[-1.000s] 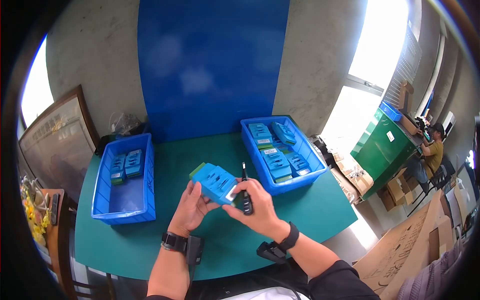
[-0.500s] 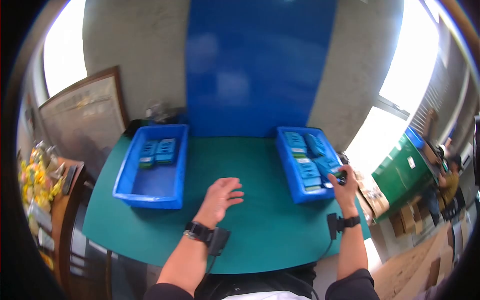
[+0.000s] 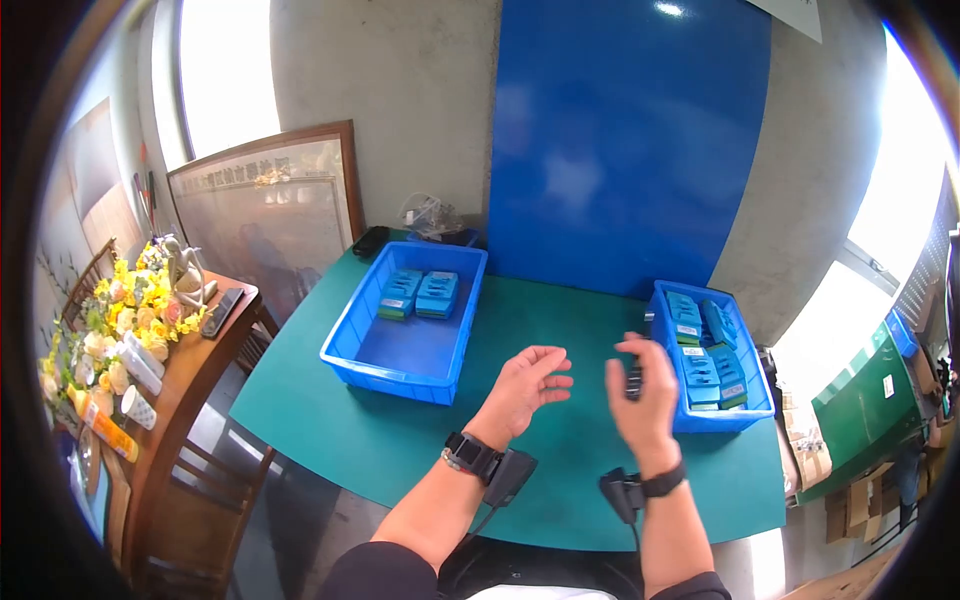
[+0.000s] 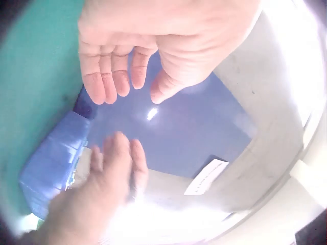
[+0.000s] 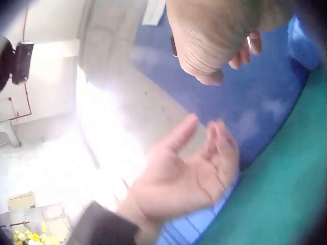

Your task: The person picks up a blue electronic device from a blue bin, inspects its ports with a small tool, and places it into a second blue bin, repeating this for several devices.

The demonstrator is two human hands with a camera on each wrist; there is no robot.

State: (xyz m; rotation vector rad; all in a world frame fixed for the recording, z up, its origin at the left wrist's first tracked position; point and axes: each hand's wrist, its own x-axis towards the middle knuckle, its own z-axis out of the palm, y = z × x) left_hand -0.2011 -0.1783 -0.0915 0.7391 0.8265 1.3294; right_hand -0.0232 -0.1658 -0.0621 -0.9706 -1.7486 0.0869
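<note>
right grip (image 3: 640, 400) was up off the green bench (image 3: 400, 450), fingers curled round a slim dark pen-like tool (image 3: 632, 380) held roughly upright. left grip (image 3: 530, 385) sat at its 9 o'clock, palm up, fingers loose, nothing in it. my guess is the tool's light, stiff and a bit slick, so pinch it mid-barrel. right bin (image 3: 720, 420) at 2 o'clock held blue boxes (image 3: 700, 365), and the left bin (image 3: 395, 375) at 10 o'clock had a few more at its far end. the white box labels were too small to read, same for the writing on the framed board (image 3: 265, 200).
</note>
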